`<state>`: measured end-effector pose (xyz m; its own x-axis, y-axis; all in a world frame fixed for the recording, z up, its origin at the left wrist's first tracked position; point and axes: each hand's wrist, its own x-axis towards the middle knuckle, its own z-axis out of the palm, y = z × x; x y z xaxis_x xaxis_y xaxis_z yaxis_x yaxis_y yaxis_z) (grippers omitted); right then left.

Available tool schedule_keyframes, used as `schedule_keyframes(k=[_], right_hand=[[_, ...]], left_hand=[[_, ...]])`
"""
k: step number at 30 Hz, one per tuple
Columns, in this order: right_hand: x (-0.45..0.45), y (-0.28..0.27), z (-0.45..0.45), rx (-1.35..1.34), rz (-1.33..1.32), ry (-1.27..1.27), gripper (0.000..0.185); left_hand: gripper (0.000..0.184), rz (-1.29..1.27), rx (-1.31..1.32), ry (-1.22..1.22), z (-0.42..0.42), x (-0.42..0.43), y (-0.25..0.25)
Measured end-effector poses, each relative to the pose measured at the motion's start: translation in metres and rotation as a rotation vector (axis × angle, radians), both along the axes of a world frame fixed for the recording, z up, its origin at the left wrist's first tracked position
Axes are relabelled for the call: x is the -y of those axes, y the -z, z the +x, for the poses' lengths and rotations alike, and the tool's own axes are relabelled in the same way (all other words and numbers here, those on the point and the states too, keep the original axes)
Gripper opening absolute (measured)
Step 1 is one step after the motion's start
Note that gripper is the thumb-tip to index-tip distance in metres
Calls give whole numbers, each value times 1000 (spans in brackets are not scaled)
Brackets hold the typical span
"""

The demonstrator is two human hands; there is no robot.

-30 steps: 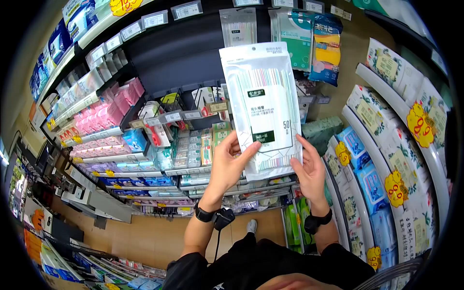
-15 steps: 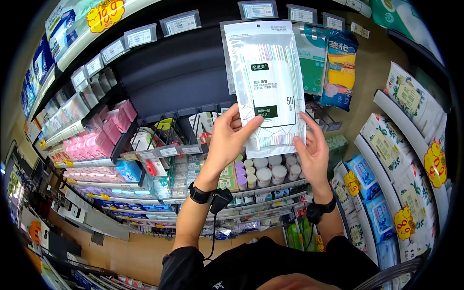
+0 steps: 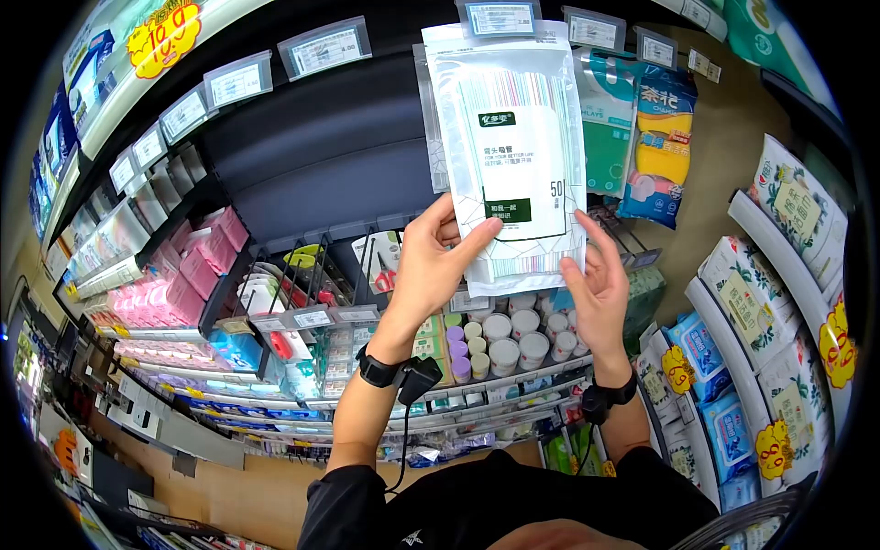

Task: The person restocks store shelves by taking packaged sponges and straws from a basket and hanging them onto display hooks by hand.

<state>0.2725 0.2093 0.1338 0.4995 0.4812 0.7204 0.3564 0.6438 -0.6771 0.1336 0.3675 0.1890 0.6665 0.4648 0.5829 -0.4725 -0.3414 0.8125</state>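
Note:
A clear and white pack of striped straws (image 3: 522,174) is held upright between my hands, its printed front facing me. My left hand (image 3: 442,261) grips its lower left edge, thumb lying over the front. My right hand (image 3: 596,280) pinches the lower right edge with thumb and fingers. The top of the pack reaches a hanging price tag (image 3: 500,18), which overlaps it. Just behind its left edge shows another similar pack (image 3: 431,119). To the right hang a green pack (image 3: 607,128) and a yellow and blue pack (image 3: 660,147).
Below the hands is a shelf with white-lidded tubs (image 3: 504,356) and purple-lidded ones. Pink packs (image 3: 170,298) fill shelves on the left. Curved shelves with tissue packs (image 3: 742,298) and blue wipes (image 3: 701,353) stand on the right. Tiled floor (image 3: 220,481) shows below.
Both hands have raised the straw pack toward the hanging tags, over the similar pack behind. The view has moved closer to the shelf, and the tubs below have come into sight.

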Motion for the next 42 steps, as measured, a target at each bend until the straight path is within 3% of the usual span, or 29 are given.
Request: schedule_keyframes(k=[42], right_hand=[[-24, 30, -10, -32, 73, -63, 56]], left_hand=[[31, 135, 50, -69, -18, -9, 9]])
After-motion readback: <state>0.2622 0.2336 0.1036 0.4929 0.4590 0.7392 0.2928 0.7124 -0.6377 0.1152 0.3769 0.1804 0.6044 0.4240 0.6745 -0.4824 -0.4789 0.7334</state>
